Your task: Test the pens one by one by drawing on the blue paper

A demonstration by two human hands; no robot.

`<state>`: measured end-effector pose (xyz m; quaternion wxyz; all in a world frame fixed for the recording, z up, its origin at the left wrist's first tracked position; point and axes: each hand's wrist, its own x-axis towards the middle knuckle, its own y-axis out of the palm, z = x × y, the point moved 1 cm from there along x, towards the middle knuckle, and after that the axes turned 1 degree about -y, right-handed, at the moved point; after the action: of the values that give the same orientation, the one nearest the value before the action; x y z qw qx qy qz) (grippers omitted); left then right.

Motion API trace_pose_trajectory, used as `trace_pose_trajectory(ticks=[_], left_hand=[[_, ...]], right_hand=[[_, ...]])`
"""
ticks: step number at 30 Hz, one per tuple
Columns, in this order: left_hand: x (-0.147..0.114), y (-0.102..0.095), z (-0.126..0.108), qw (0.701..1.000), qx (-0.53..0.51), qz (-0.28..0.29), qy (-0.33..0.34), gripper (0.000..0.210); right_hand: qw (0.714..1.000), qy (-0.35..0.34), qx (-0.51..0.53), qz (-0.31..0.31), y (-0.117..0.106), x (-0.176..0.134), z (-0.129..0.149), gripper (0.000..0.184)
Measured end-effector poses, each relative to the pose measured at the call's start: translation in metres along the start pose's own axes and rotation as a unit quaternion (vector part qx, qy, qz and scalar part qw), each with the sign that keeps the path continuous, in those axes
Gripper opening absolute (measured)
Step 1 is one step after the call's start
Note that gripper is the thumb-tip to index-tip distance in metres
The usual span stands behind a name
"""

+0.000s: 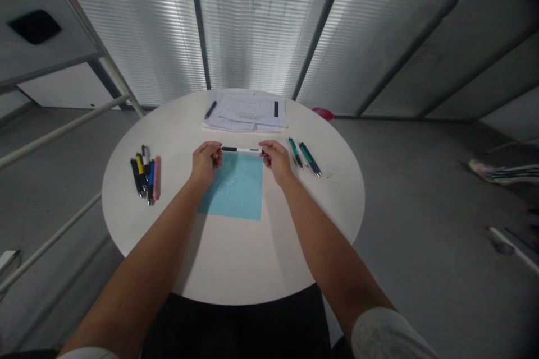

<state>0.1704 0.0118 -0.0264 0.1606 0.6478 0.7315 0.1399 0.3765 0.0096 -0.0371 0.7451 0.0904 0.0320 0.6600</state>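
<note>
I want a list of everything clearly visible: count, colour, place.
table: 1, white, centre
sheet: 1, light blue, on table
held pen: 1, black and white, along sheet's far edge
green pens: 2, green and black, table's right
assorted pens: about 5, black, yellow, white, blue, pink, table's left
papers: several, white, table's far side
dark pen: 1, black, on papers
blinds: several, pale, behind table
rails: several, pale, left
floor: 1, grey, around table
unclear item: 1, pink, beyond table
left hand: 1, bare, pen's dark end
right hand: 1, bare, pen's other end
sleeves: 2, pale, bottom
</note>
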Motion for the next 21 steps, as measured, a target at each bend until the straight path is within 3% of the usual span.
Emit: trace_pose_trajectory(ticks=[8, 21], left_hand=[[-0.0015, 0.0022, -0.0016, 1.0, 0.002, 0.001, -0.007, 0.013], [0.0034, -0.0024, 0.0022, 1.0, 0.01, 0.007, -0.007, 0.014]], right_hand=[[1.0, -0.021, -0.009, -0.016, 0.0018, -0.0005, 0.0025, 0.023], [0.999, 0.003, -0.009, -0.041, 0.0039, 0.0019, 0.0005, 0.024]])
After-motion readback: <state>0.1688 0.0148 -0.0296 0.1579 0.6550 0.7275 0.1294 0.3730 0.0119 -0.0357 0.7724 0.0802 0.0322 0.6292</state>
